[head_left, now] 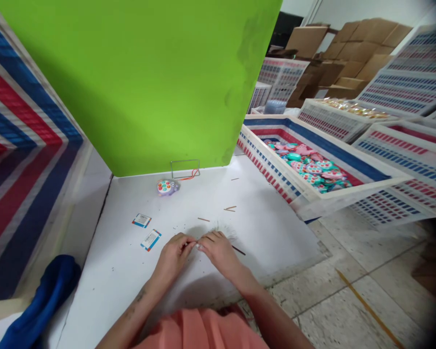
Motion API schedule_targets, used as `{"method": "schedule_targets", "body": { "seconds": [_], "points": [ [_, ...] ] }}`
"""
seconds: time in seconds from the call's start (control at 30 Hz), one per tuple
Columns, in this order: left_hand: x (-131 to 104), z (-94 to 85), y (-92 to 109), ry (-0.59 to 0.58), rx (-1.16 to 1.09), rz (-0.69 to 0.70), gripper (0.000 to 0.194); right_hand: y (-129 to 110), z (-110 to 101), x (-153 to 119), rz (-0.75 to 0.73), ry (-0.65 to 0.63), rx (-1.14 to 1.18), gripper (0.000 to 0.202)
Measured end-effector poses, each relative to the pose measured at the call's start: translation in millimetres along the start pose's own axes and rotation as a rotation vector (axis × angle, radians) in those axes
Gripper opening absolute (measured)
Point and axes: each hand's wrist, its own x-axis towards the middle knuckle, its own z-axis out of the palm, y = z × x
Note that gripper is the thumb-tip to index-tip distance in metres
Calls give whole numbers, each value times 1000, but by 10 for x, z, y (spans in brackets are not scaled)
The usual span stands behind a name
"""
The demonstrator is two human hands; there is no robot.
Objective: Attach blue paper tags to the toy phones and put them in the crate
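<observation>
Both hands meet over the white tabletop, near its front edge. My left hand pinches something tiny between thumb and fingers, too small to name. My right hand has its fingers curled round a small whitish piece, right beside the left fingertips. A dark thin stick lies just right of my right hand. To the left lie two printed cards. Farther back is a purple toy with colored dots, next to a wire frame with orange-red strands.
Several thin brown sticks lie on the table. A green panel stands behind. On the right a white crate holds many colorful toys. Striped lining and blue cloth are at left.
</observation>
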Motion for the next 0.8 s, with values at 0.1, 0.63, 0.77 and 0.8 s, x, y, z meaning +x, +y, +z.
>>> {"method": "schedule_targets", "body": {
  "seconds": [0.1,0.63,0.77,0.8],
  "points": [
    [9,-87,-61,101,26,-48,18,87,41,-10,16,-21,-43,10],
    [-220,-371,94,34,21,-118,22,-191,-240,57,18,70,419,16],
    [-332,-568,-46,42,-52,-209,21,-44,-227,4,120,147,709,15],
    [-359,-603,-64,12,-87,-222,21,-24,-230,-5,166,170,813,14]
  ]
}}
